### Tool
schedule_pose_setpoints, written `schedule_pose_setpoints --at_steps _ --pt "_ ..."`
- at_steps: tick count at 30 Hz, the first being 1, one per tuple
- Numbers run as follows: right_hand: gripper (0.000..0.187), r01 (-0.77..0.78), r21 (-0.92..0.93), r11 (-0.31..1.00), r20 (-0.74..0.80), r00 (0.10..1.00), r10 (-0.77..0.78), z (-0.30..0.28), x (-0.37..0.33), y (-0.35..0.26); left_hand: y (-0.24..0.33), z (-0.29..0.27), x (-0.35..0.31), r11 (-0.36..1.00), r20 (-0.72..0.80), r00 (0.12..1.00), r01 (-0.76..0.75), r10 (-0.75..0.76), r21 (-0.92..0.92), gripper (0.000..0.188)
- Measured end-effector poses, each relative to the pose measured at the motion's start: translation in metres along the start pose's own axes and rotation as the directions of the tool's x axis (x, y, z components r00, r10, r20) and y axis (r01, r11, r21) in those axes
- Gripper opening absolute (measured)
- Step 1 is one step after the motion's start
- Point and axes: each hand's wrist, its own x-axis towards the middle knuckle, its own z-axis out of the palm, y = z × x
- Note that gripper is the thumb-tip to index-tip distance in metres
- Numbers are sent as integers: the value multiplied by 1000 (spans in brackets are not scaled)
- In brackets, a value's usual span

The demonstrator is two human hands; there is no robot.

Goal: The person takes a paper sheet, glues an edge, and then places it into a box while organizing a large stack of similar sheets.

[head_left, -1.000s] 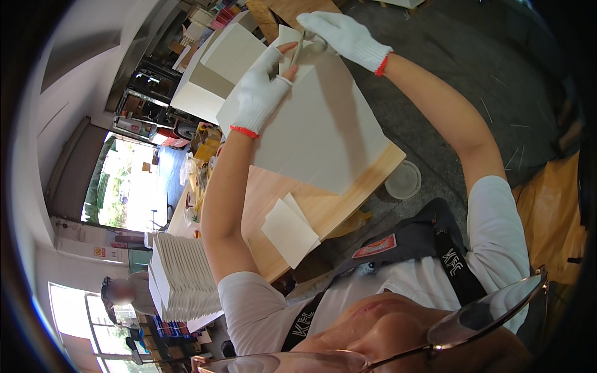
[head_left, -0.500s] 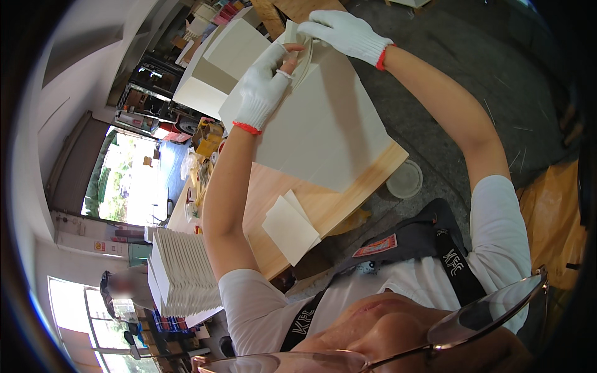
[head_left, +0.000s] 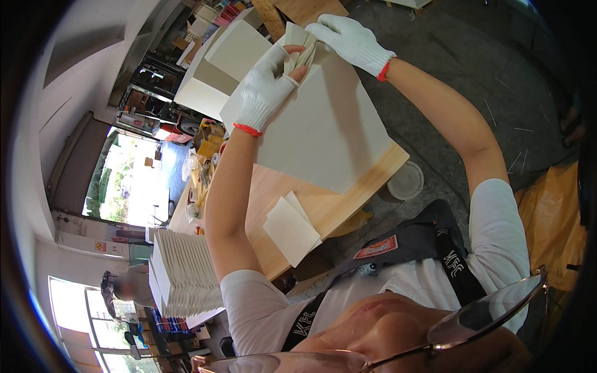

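Note:
Both my hands wear white knit gloves with red cuffs, and bare fingertips stick out of the left one. My left hand (head_left: 264, 90) grips a bundle of white card sheets (head_left: 303, 60) at the far end of a large white stack (head_left: 323, 137). Between its thumb and forefinger the sheets' edges bend and fan apart. Across from it, my right hand (head_left: 351, 42) is closed at the bundle's far right corner, with its fingertips on the upper edges. The stack lies on a pale wooden table (head_left: 367, 186).
Loose white sheets (head_left: 291, 233) lie on the near table. Stacked white sheets (head_left: 183, 270) rise at the left, and further white stacks (head_left: 233, 53) stand behind. A round tub (head_left: 405, 180) sits on the floor right of the table. A person (head_left: 127, 286) is in the left background.
The bundle's edges are more bent and spread. My left thumb has shifted slightly right, and my right hand has come a little nearer and to the right.

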Motion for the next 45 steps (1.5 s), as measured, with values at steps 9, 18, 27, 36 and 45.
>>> schedule_pose_setpoints --at_steps 9,18,27,36,45 --pt "66 50 -317 947 31 999 -42 -32 -1 26 -2 6 -3 928 -111 966 -188 235 323 50" --pt "55 245 -546 801 205 966 -156 -22 -4 1 -15 4 13 901 -101 985 -84 139 427 40" --pt "48 413 -318 853 86 909 -408 -5 21 -1 -20 3 15 953 -69 995 -49 72 299 39" --pt "47 127 -54 991 -29 991 -128 9 2 4 2 -1 0 990 17 997 83 -82 -112 42" --pt "46 175 -44 984 -80 981 -178 11 -1 7 -13 -2 8 992 15 1000 4 -2 -129 48"
